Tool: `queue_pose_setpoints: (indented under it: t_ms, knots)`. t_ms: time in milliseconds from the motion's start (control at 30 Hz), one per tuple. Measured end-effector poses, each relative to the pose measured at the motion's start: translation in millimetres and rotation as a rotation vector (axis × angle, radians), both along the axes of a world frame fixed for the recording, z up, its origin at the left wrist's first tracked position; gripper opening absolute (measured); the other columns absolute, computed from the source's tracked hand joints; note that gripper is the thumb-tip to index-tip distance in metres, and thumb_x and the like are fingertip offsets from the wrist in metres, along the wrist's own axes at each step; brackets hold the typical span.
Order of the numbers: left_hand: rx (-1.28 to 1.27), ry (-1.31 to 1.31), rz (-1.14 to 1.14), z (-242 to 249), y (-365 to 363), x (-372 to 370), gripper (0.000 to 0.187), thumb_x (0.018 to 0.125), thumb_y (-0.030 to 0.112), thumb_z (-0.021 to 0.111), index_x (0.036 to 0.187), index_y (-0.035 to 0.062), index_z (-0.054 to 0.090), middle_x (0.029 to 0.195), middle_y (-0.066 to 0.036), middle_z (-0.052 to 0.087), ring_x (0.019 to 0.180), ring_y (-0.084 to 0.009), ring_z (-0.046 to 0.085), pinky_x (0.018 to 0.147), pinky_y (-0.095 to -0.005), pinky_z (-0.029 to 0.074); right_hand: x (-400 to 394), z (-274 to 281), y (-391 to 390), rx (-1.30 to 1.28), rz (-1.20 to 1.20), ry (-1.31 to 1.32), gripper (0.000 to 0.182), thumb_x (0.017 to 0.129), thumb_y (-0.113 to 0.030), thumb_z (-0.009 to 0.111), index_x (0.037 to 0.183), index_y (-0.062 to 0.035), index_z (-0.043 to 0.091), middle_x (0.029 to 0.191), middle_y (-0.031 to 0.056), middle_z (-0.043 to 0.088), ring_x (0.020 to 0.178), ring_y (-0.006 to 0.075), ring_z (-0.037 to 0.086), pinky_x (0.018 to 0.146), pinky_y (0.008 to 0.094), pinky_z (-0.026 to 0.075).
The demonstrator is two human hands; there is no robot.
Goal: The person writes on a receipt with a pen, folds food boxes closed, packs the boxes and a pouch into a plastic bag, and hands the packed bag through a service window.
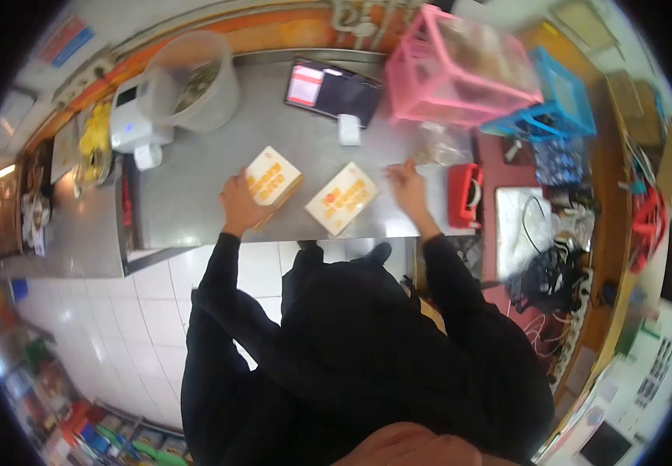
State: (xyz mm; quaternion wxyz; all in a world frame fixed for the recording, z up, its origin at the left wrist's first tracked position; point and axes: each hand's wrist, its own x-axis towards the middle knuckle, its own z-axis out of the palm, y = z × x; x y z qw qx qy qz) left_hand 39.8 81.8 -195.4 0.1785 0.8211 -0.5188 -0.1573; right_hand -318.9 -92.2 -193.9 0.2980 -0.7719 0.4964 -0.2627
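My left hand (pixel 240 205) grips the left side of a white cardboard box (pixel 273 175) printed with orange lettering, its fingers and thumb along the edges. The box has visible thickness, and its near side is partly hidden by the hand. A second white box (pixel 342 199) with the same orange print and a small red mark lies tilted at the counter's front, right of the first. To the right of this second box, my right hand (pixel 407 186) hovers with its fingers loosely apart and nothing visible in them. It does not appear to touch the box.
On the steel counter (pixel 196 186) stand a clear tub (pixel 218 97) with greenish contents, a white printer (pixel 135 116), a dark tablet (pixel 334 89) and a white paper slip (pixel 349 130). A pink crate (pixel 421 74), plastic bag (pixel 441 144) and red container (pixel 460 198) are rightward.
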Motion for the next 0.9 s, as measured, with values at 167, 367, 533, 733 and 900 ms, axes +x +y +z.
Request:
queue_pose_setpoints:
  t_ms: [167,367,533,733,900]
  knots:
    - [-0.053,-0.008,0.037,70.2,-35.0,-96.7,0.109,0.052,0.041,0.085,0.141,0.0076,0.033,0.119,-0.017,0.047,0.117,-0.0366,0.044,0.095,-0.0545,0.034,-257.3,-31.2,-34.8,0.318,-0.729,-0.249,0.033,0.083,0.007,0.054,0.116,0.0069,0.051,0.092,0.0196,0.066,0.076,0.0326,0.07,0.067,0.0417,0.06]
    - [-0.153,0.11,-0.054,98.6,-83.0,-233.5,0.106,0.052,0.036,0.085,0.14,0.0068,0.034,0.118,-0.019,0.048,0.115,-0.0375,0.045,0.096,-0.0502,0.036,-286.5,-41.5,-34.8,0.831,-0.625,-0.778,0.03,0.091,-0.021,0.065,0.096,0.0071,0.056,0.079,0.0159,0.066,0.054,0.0246,0.065,0.051,0.0327,0.057]
    - [-0.18,0.129,-0.123,105.2,-88.1,-301.3,0.106,0.052,0.033,0.084,0.141,0.0053,0.034,0.116,-0.019,0.051,0.113,-0.0364,0.047,0.095,-0.0485,0.037,-296.8,-13.2,31.5,0.582,-0.725,-0.391,0.028,0.084,-0.028,0.077,0.08,-0.0044,0.062,0.06,0.0047,0.06,0.04,0.0094,0.049,0.037,0.0228,0.037]
    - [-0.061,0.11,-0.098,106.8,-85.5,-320.1,0.112,0.051,0.04,0.084,0.143,0.0064,0.03,0.119,-0.019,0.044,0.116,-0.0377,0.041,0.098,-0.0524,0.03,-301.2,-35.6,51.1,0.656,-0.678,-0.317,0.03,0.081,-0.031,0.078,0.072,-0.006,0.065,0.052,0.0011,0.054,0.038,0.0076,0.043,0.035,0.0252,0.03]
    - [-0.108,-0.008,-0.049,119.5,-88.3,-323.4,0.109,0.05,0.041,0.083,0.14,0.0068,0.032,0.117,-0.02,0.044,0.114,-0.0377,0.041,0.095,-0.0537,0.031,-331.5,-75.3,59.1,0.352,-0.248,0.245,0.03,0.079,-0.031,0.078,0.074,-0.0023,0.074,0.058,0.0018,0.062,0.053,0.0092,0.057,0.048,0.0281,0.044]
